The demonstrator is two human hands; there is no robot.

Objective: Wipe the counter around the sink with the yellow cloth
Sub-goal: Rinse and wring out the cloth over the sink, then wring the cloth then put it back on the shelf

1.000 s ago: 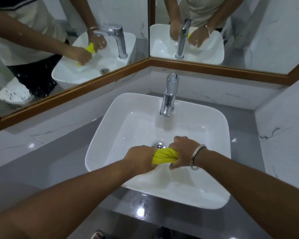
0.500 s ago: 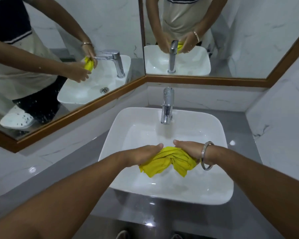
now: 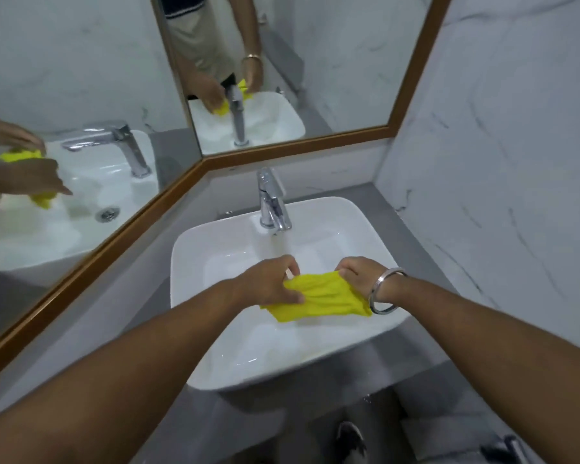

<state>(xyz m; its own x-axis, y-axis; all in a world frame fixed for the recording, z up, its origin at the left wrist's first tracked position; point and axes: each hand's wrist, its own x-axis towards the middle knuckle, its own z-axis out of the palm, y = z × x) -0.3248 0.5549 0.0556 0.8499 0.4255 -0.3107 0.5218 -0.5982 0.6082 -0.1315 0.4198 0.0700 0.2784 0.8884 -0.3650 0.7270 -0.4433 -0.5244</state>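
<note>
The yellow cloth (image 3: 325,296) is stretched out flat between both hands, above the basin of the white sink (image 3: 215,236). My left hand (image 3: 268,281) pinches its left edge. My right hand (image 3: 362,276), with a metal bangle on the wrist, pinches its right edge. The grey counter (image 3: 412,239) runs around the sink on the left, behind and on the right.
A chrome tap (image 3: 272,202) stands at the back of the sink. Two wood-framed mirrors (image 3: 91,236) meet in the corner behind it. A marble wall (image 3: 503,162) closes the right side. A shoe (image 3: 349,440) shows on the floor below the counter's front edge.
The cloth was twisted tight between both fists; now the hands have moved apart and spread it out. The view has swung to the left and tilted.
</note>
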